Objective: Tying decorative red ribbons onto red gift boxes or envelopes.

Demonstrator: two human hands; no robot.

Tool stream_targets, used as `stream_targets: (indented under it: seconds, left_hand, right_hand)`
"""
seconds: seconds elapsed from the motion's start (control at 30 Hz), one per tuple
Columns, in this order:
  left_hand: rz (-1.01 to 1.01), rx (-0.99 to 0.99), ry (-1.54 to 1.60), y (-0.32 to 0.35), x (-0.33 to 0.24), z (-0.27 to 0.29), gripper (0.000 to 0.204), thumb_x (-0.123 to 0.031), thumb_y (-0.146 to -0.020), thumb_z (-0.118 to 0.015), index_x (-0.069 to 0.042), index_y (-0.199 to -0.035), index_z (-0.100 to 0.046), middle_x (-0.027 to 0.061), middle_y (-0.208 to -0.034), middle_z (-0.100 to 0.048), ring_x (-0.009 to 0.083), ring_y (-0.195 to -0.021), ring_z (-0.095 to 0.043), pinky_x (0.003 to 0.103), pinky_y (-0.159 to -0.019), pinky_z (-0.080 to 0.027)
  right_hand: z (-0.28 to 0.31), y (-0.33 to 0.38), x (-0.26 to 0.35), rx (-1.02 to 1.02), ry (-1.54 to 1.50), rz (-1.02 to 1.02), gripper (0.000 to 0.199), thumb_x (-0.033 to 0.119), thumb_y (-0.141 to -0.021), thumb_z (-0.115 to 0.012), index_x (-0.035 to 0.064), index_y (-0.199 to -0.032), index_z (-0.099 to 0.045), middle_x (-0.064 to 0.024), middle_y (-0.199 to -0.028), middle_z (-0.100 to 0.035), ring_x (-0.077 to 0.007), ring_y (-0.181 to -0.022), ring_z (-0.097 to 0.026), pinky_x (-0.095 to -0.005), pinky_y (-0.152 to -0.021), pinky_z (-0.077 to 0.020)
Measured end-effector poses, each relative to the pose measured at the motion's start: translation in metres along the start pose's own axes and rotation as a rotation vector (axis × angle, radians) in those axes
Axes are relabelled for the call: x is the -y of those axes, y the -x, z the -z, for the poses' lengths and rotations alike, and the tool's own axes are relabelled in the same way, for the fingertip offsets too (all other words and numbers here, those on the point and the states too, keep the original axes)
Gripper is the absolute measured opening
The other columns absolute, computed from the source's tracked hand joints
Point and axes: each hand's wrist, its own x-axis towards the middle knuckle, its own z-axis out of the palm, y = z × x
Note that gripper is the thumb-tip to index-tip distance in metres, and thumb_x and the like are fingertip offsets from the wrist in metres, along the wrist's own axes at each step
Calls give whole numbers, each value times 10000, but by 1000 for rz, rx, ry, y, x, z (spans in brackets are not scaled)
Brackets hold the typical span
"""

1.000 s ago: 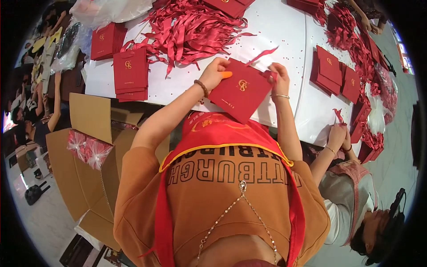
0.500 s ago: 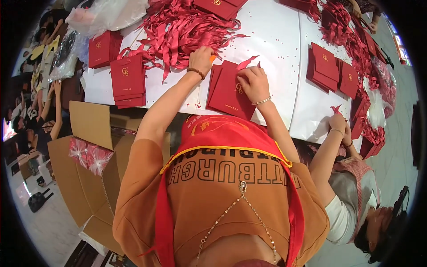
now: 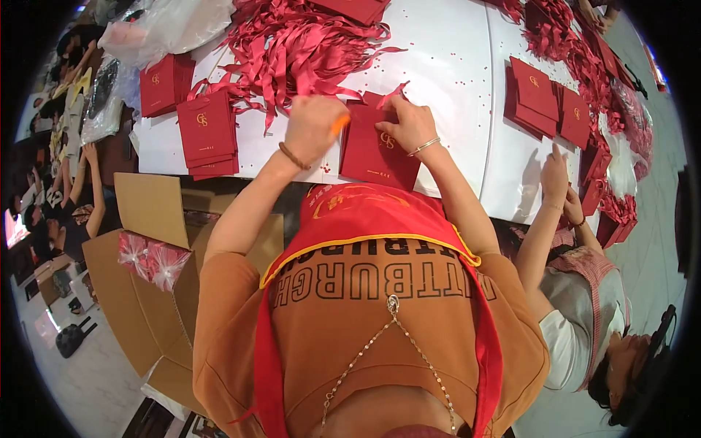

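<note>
In front of me on the white table (image 3: 453, 139) lies a small stack of dark red paper bags (image 3: 372, 157) with gold print. My right hand (image 3: 410, 124), with a silver bangle at the wrist, is closed at the top bag's upper edge. A short end of red ribbon (image 3: 398, 93) sticks out beyond its fingers. My left hand (image 3: 314, 130), wearing a brown bead bracelet, is raised just left of the stack. It is slightly blurred and closed around a small orange thing (image 3: 340, 123), whose kind I cannot make out. A large heap of red ribbons (image 3: 292, 55) lies beyond it.
More red bags stand in stacks at the left (image 3: 206, 135) and right (image 3: 537, 98). Clear plastic wrapping (image 3: 164, 29) lies at the far left. An open cardboard box (image 3: 139, 292) stands below the table's left side. A co-worker's hand (image 3: 555, 175) is at the right edge.
My left hand has come back from the ribbon heap toward me, with the orange thing still in it. My right hand has shifted slightly left and up. The co-worker's hand has moved up.
</note>
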Motion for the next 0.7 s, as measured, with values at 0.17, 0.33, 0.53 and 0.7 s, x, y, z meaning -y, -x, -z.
stream_targets:
  seconds: [0.17,0.33,0.53,0.7]
  left_hand:
    - [602,-463,448,-29,27,42,99,-84,-758,-646,-59,-852,-635,57,-715,-626,94,-571,-565,217,-501,-424]
    - [260,-293,296,-41,-7,46,112,-84,-737,-633,-71,-847,-615,87,-731,-616,192,-666,-599,282,-592,-461]
    - [379,174,332,-6,-17,-24,143,-134,-771,-603,-35,-873,-597,121,-751,-627,241,-673,-615,312,-599,-462]
    - [440,140,218,-8,-15,-37,133,-133,-769,-599,-54,-875,-590,113,-732,-620,252,-676,-619,327,-581,-464]
  right_hand:
    - [8,-3,4,179,-79,-117,286,339,-720,-655,140,-918,-601,-10,-764,-653,-205,-738,-615,-358,-744,-379]
    - [5,-9,-3,271,-99,-179,317,370,-739,-627,179,-993,-624,-17,-853,-659,-186,-808,-612,-350,-779,-359]
    - [7,-9,1,295,-70,-231,354,394,-743,-612,179,-1025,-621,-22,-895,-655,-184,-851,-604,-352,-795,-351]
    - [9,-8,1,291,-69,-226,365,398,-745,-603,177,-1035,-619,-31,-891,-654,-198,-860,-604,-351,-772,-367]
